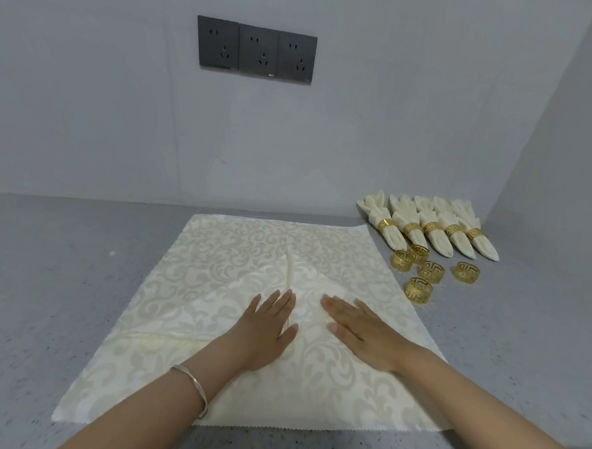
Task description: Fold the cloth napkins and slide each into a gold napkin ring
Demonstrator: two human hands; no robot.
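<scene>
the napkin is pressed flat on the counter under both hands. the left hand and right hand are laid open, palms down, nothing gripped, either side of its centre fold.

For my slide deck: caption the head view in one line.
Both hands, left hand and right hand, press a folded cream napkin flat beside five ringed napkins and five loose gold rings.

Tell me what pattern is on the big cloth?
Cream swirly leaf scrolls on the large cream cloth napkin, seen in the head view.

Flat hands on folded napkin
</scene>
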